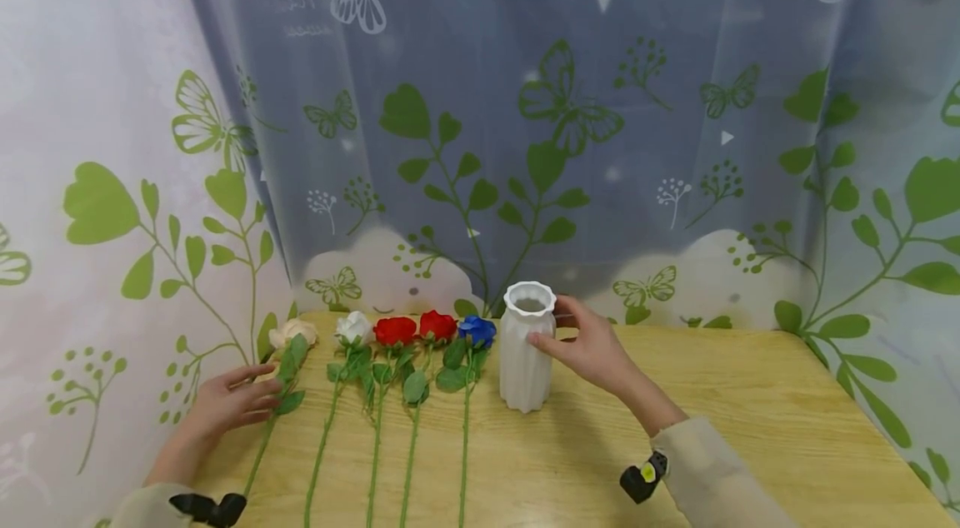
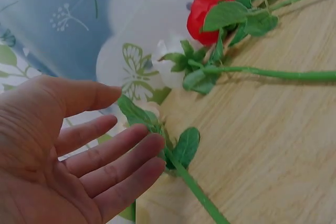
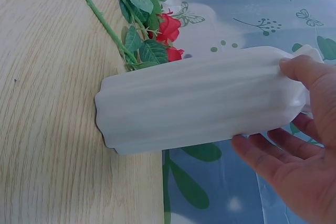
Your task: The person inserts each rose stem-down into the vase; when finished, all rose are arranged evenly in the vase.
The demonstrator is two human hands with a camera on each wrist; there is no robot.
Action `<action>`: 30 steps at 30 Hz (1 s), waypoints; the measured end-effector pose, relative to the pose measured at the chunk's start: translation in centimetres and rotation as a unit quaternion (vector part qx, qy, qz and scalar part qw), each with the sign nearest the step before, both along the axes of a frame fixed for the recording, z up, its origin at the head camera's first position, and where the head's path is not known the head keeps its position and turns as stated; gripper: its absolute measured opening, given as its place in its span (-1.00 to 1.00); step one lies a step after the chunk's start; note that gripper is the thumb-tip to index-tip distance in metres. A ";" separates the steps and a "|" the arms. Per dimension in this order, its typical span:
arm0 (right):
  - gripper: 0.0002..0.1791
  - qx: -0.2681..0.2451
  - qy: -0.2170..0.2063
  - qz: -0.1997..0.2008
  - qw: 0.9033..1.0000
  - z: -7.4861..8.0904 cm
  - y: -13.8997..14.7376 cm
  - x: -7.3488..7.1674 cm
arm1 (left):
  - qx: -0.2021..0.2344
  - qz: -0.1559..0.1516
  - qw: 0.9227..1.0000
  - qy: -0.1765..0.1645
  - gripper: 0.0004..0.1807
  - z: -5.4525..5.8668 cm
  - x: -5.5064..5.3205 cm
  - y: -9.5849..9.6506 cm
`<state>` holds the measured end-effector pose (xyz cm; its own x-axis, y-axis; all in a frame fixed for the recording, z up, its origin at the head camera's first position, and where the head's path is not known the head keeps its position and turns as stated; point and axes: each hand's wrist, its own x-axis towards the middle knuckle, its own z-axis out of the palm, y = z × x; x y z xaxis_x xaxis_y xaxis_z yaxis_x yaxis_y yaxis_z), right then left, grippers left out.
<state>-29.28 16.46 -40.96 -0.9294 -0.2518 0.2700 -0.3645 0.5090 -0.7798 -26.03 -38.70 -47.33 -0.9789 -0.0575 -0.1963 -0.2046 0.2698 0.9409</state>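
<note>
Evidently the work is at an early stage, judging by how things lie: five artificial roses rest in a row on the wooden table (image 1: 675,395), and no stem rises from the white fluted vase (image 1: 525,361). From left to right come a cream rose (image 1: 294,334), a white rose (image 1: 354,328), two red roses (image 1: 395,331) and a blue rose (image 1: 477,331), their blooms toward the far edge and their green stems running toward the person. All five seem yet to be dealt with; only the vase is in a grip. It stands upright just right of the blue rose, its scalloped mouth facing up. The right hand (image 1: 596,345) reaches in from the lower right and clasps the vase near its neck, thumb on the near side and fingers bent round behind. From the lower left, the left hand (image 1: 234,403) extends palm inward over the cream rose's stem, fingers loosely spread and thumb well apart. It pinches nothing; whether its fingertips touch the leaves, the pictures cannot settle.
</note>
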 end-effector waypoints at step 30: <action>-0.25 -0.002 0.009 0.005 1.000 -0.1 0.0 0.0 | -0.096 0.015 0.995 -0.007 -0.28 -3.1 0.1 -0.8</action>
<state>-29.29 16.45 -41.02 -0.9221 -0.2593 0.2873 -0.3829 0.5032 -0.7748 -25.96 -39.52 -50.47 -0.9735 -0.1241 -0.1919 -0.2272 0.4375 0.8700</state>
